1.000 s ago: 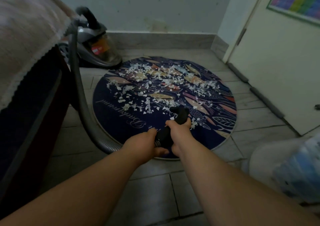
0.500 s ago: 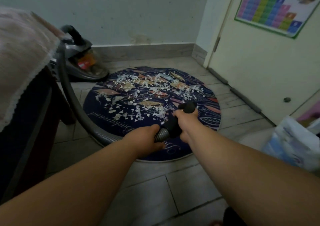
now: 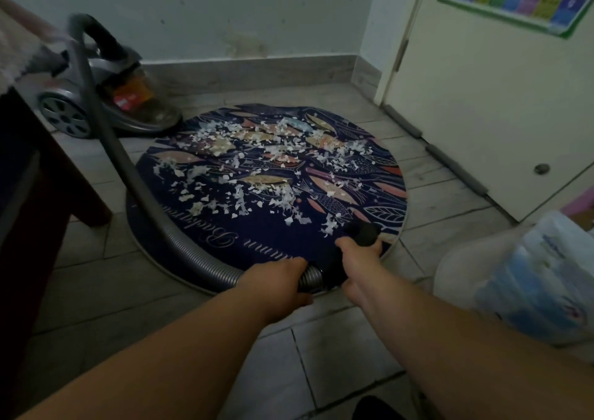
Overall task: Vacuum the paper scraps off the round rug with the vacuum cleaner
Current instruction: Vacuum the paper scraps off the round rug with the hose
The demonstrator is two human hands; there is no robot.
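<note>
**Nozzle at the near edge, scraps ahead and to the left**

Both hands are wrapped round the working end of the vacuum. The left hand (image 3: 279, 283) grips the ribbed hose (image 3: 196, 260) just behind its cuff, fingers curled under it. The right hand (image 3: 358, 259) holds the black nozzle handle (image 3: 361, 231) further forward, and its fingers are closed around it. The handle's long axis runs from the hose cuff near the person up and to the right. Its tip sits over the near right rim of the round rug (image 3: 273, 249). Whether the tip touches the pile cannot be told.

The paper scraps (image 3: 273, 149) lie in a broad band across the middle and far half of the rug, with a few stragglers just beside the tip. The bulk is therefore forward and to the left of the hands, and the right hand is nearer to it. The sweep probably has to push away from the body and swing leftward, with the left hand feeding hose.

The canister vacuum cleaner (image 3: 128, 98) stands on the tiles beyond the rug's far left edge, and its hose curves down across the rug's left side.
</note>
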